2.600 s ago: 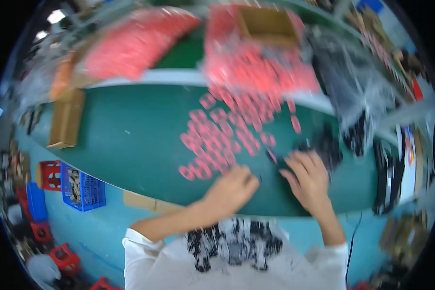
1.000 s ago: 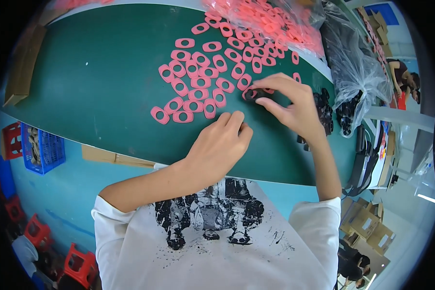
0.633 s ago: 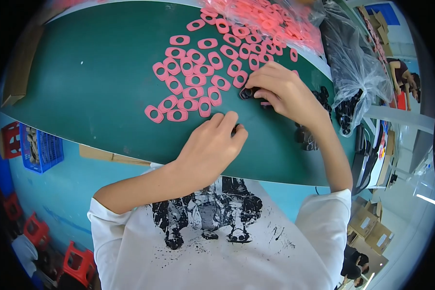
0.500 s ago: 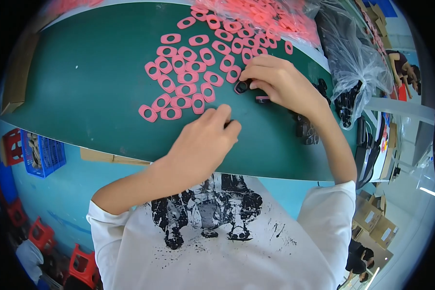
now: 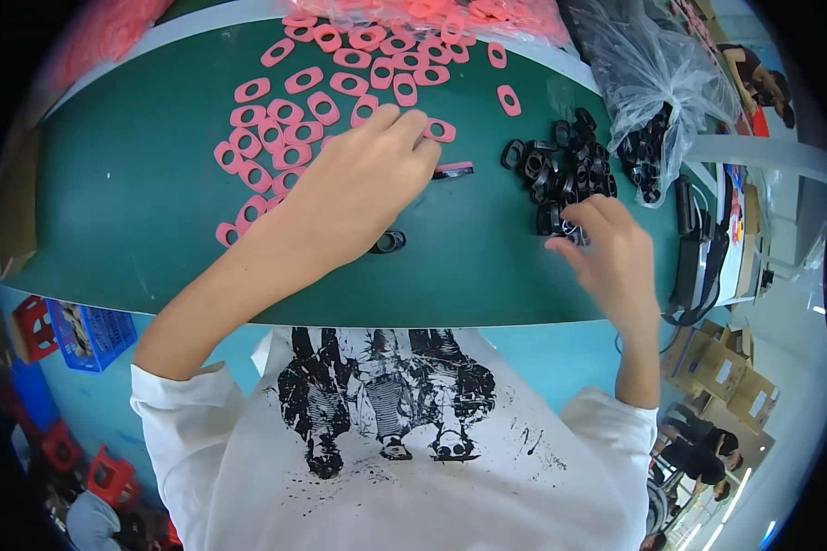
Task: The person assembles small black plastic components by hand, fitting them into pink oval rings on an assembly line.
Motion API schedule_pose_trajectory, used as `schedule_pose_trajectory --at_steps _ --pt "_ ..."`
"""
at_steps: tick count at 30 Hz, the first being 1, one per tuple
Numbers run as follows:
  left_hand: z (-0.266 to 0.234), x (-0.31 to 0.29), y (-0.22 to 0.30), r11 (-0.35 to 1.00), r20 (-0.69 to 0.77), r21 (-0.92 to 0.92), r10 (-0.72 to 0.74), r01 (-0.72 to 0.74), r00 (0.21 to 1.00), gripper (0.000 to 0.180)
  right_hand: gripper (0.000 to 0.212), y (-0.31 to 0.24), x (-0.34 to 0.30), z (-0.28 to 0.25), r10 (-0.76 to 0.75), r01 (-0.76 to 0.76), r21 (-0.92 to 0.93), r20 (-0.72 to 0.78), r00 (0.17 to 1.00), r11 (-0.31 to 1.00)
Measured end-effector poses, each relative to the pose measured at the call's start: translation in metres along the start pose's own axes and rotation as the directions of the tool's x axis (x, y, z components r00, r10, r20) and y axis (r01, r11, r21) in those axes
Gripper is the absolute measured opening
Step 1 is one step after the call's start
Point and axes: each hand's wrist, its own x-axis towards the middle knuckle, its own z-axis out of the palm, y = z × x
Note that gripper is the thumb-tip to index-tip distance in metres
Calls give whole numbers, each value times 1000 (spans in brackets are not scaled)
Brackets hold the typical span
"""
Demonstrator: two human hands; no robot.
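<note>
My left hand (image 5: pixel 363 179) reaches over the spread of flat pink rings with oval holes. Its fingers are bent together and point down, and the fingertips are hidden behind the knuckles. Close by its fingers lies one pink ring (image 5: pixel 439 130). A black part with a pink edge (image 5: pixel 453 171) rests just to the right of this hand, and a black ring-shaped part (image 5: pixel 390 241) lies below its wrist. My right hand (image 5: pixel 616 257) is at the near edge of a heap of black ring-shaped parts (image 5: pixel 570 165), thumb and forefinger apart around the nearest pieces.
Many pink rings (image 5: pixel 285 112) cover the table's far left middle. A clear bag of pink pieces (image 5: pixel 423 11) lies along the far edge. At the right stands a clear plastic bag (image 5: pixel 666 101) holding black parts. A blue crate (image 5: pixel 92 335) stands below the table's left edge.
My right hand has left the black part in the middle and moved right and nearer to the black heap. My left hand has moved forward among the pink rings. The view has shifted slightly.
</note>
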Motion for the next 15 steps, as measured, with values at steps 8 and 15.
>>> schedule_pose_trajectory --at_steps 8,15 --pt "-6 -7 3 994 98 -110 8 2 995 17 18 -8 -1 27 63 -53 145 -61 996 988" --pt "-6 -14 0 996 51 -81 52 -48 997 17 19 -3 9 27 -134 178 325 -150 979 929"
